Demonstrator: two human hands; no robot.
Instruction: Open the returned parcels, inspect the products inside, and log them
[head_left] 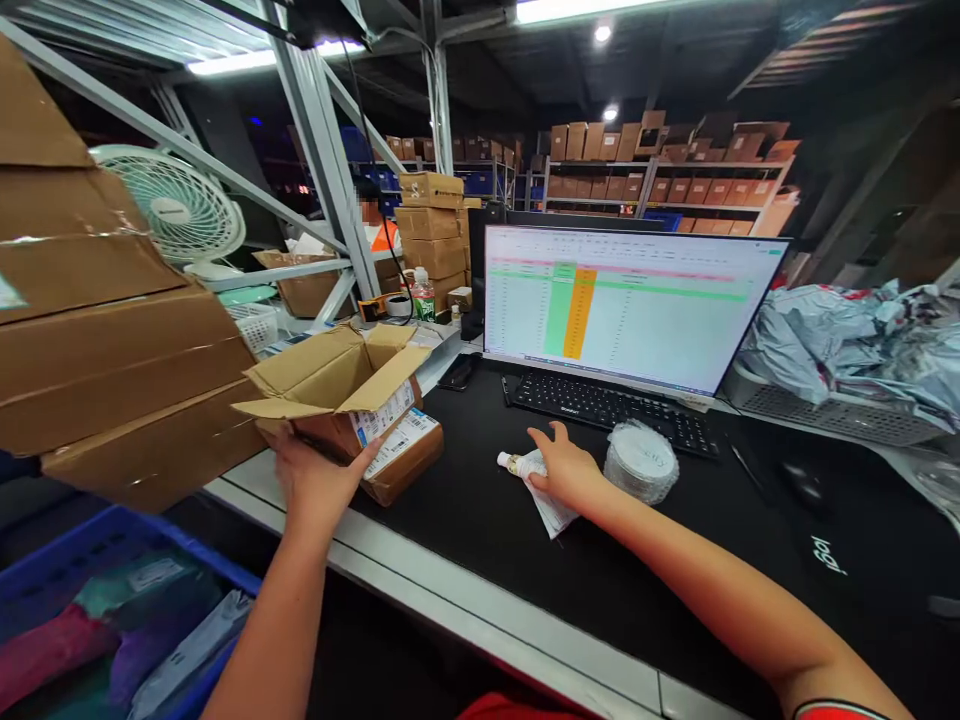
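Note:
My left hand point(315, 480) grips the near side of an open cardboard box point(337, 385), thumb on the front and fingers round the left side. The box's flaps stand up and its inside is mostly hidden. It sits partly on a smaller closed carton point(405, 460) with a white label. Fingers apart, my right hand point(564, 468) is over a small white-capped tube point(510, 461) and a folded white paper point(553, 515) on the black desk mat. Just right of that hand lies a bubble-wrapped round stack point(641, 460).
A monitor point(630, 310) and keyboard point(600, 398) stand behind. To the right are a mouse point(801, 484), a pen point(744, 465) and a basket point(832, 405) of grey plastic bags. Large cartons point(112, 350) and a blue crate point(180, 545) flank my left. A person point(382, 235) is farther back.

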